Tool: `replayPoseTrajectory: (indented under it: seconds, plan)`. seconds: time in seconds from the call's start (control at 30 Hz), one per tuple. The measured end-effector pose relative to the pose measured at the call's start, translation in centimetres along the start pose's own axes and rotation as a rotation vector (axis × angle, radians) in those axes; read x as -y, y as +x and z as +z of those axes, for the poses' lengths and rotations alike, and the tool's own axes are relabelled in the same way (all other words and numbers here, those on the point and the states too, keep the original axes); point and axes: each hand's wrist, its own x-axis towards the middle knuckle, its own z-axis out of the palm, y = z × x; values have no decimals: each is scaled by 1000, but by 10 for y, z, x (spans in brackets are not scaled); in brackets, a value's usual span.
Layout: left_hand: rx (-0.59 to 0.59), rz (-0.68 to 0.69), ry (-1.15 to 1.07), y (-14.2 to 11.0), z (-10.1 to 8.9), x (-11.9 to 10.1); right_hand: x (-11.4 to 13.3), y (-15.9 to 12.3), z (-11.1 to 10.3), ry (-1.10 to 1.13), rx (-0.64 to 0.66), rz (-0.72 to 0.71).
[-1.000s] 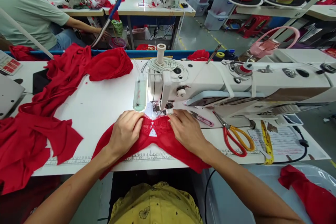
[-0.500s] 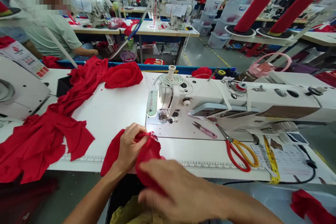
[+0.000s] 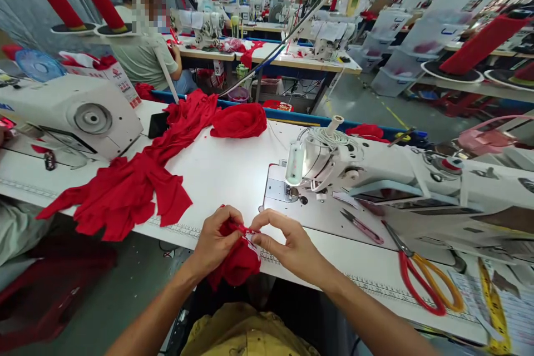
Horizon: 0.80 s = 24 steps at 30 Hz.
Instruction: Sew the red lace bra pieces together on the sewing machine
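A red bra (image 3: 238,263) hangs bunched over the table's front edge. My left hand (image 3: 222,238) is closed on it, thumb and fingers pinching the cloth near its top. Close by on the right, my right hand (image 3: 280,239) pinches the edge of the same bra between thumb and forefinger. A small white patch shows at the fingertips. Beyond my hands stands the white sewing machine (image 3: 329,164), its lit needle area apart from the cloth.
Thread snips (image 3: 362,227) and orange-and-red scissors (image 3: 425,275) lie right of my hands, near a yellow tape measure (image 3: 492,306). Red cloth pieces (image 3: 137,189) are heaped on the left, with a red bundle (image 3: 240,120) behind. A co-worker (image 3: 144,55) sits at the far left.
The bra has come off the machine bed toward me and is now folded in my hands. My right hand swept across, then joined the left at the cloth. The view has turned left.
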Motion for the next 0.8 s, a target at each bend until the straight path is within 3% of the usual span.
replayPoseTrajectory:
  seconds: [0.1, 0.23, 0.3, 0.4, 0.5, 0.67, 0.8]
  plan:
    - [41, 2, 30, -2, -6, -4, 0, -2, 2, -53, 17, 28]
    - [254, 19, -61, -8, -16, -15, 1, -6, 1, -232, 31, -21]
    - [298, -28, -126, -12, -16, -19, 1, -7, 2, -331, 7, -61]
    - [185, -102, -129, -19, -8, -19, 1, -7, 7, -401, -27, -112]
    - [56, -169, -167, -27, 1, -15, 2, -3, 11, -315, -24, -60]
    - [50, -249, -248, -35, -4, -15, 3, 8, 18, -21, 88, 144]
    - [52, -259, -235, -36, -11, -17, 0, 10, 24, -73, 53, 160]
